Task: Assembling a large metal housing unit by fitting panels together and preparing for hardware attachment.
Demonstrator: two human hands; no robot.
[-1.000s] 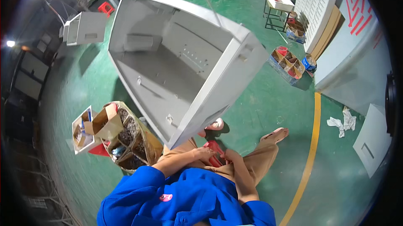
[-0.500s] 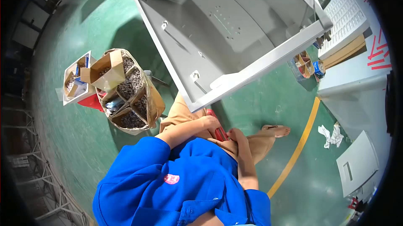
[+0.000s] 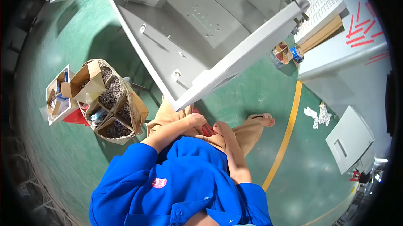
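Left hand (image 3: 196, 119) and right hand (image 3: 221, 127) were both down by a glossy red object (image 3: 208, 130) between the tan-trousered legs (image 3: 244, 138). Fingers looked curled, but I couldn't tell if either actually gripped it. The big light-grey open box-shaped cabinet (image 3: 243, 54) was tilted just ahead, beige partitioned carton (image 3: 137, 110) to its left.
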